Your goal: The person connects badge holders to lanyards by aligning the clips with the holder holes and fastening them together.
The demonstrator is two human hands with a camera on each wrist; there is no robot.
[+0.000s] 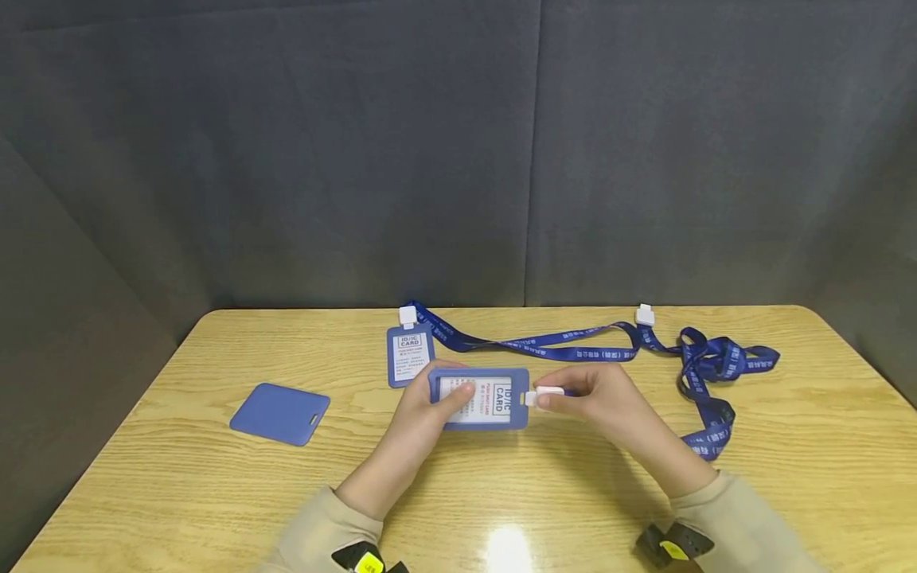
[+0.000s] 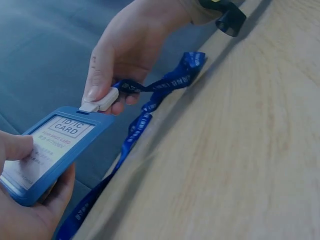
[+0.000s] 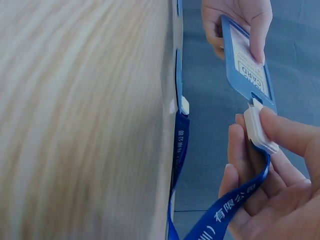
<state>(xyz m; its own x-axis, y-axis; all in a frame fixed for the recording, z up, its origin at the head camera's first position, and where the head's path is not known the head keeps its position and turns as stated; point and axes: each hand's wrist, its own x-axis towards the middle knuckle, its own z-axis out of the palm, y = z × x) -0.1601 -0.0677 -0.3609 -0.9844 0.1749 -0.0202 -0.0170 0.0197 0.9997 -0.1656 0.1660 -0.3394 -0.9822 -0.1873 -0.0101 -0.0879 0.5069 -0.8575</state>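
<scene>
My left hand (image 1: 430,406) grips a blue badge holder (image 1: 494,398) by its far end, thumb across the clear window showing an ID/IC card insert. The holder lies sideways, its slotted end facing right. At that slot, my right hand (image 1: 602,394) pinches a white plastic clip (image 3: 257,127) between thumb and fingers. The clip's narrow tip meets the slot in both wrist views. From the clip's other end a blue printed lanyard (image 3: 230,202) runs over the right fingers. Both hands are above the wooden table (image 1: 458,509).
Behind the left hand lies another badge holder (image 1: 401,362) with a white clip (image 1: 407,316) and blue lanyard strap (image 1: 530,346). A plain blue holder (image 1: 279,414) lies at left. At back right, another white clip (image 1: 645,316) sits by a tangled strap (image 1: 716,366). A dark curtain (image 1: 458,159) stands behind.
</scene>
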